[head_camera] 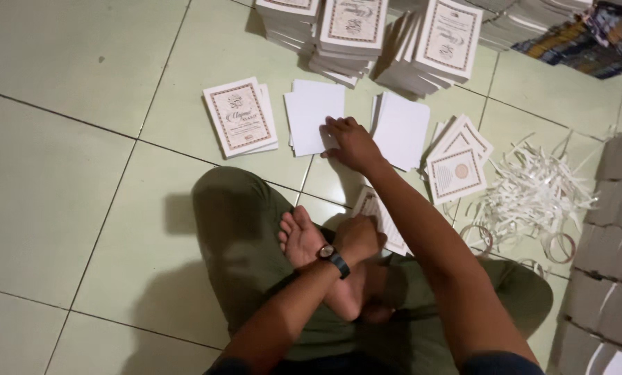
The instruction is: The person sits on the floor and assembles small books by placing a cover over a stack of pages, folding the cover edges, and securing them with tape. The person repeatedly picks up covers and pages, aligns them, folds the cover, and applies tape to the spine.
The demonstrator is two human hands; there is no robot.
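Blank white stack (311, 114) under right hand's (352, 144) fingertips, no grip.

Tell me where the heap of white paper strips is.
In the head view the heap of paper strips lies on the floor tiles at right, between the bordered cards and the grey stacks at the edge.
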